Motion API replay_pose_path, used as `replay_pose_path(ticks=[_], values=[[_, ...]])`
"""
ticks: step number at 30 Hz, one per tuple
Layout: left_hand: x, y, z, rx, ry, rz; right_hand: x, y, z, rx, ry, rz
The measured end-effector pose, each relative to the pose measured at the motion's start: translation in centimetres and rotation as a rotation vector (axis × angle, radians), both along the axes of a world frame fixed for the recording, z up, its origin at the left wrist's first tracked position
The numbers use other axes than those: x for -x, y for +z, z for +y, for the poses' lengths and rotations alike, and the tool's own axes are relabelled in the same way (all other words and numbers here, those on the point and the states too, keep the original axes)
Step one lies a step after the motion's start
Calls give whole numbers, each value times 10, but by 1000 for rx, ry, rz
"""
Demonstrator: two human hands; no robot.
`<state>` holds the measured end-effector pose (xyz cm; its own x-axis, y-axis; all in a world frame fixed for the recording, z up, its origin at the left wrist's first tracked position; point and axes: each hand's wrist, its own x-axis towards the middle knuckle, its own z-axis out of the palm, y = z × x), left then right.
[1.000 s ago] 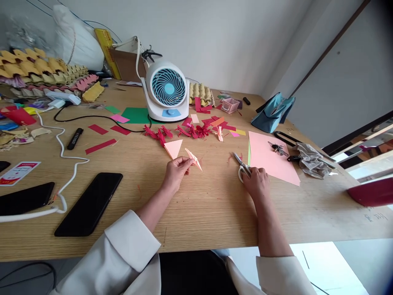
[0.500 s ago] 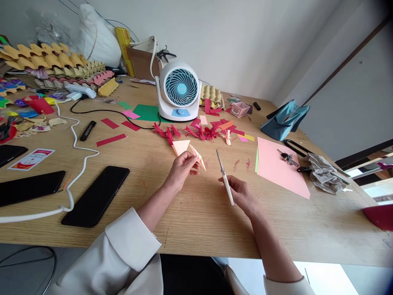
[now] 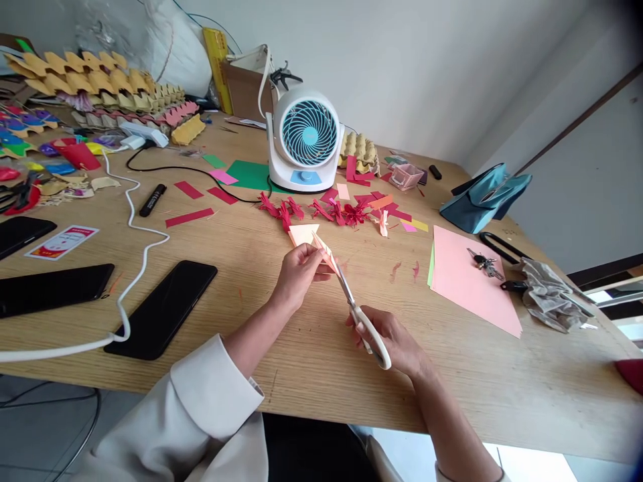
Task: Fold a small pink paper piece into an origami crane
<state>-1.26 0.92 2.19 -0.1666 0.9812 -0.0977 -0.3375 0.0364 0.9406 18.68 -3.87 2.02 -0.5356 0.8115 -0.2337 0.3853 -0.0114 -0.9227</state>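
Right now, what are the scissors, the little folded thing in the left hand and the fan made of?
Scissors: the blades look like shiny grey metal; the handles are probably smooth plastic, being white and rounded.
Folded piece: seemingly paper, judging by its thin edges.
Fan: likely hard plastic, because its white outside looks smooth and molded.

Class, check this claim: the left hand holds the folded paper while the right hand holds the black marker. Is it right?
Not quite: the head view shows scissors in the right hand; the black marker lies on the table. The left hand does hold the folded paper.
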Motion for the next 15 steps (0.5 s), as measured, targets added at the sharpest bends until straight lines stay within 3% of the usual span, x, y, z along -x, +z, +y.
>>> replay_pose_path(ticks=[15], values=[[-1, -6, 1, -17, 80, 68, -2, -8, 1, -22, 24, -18]])
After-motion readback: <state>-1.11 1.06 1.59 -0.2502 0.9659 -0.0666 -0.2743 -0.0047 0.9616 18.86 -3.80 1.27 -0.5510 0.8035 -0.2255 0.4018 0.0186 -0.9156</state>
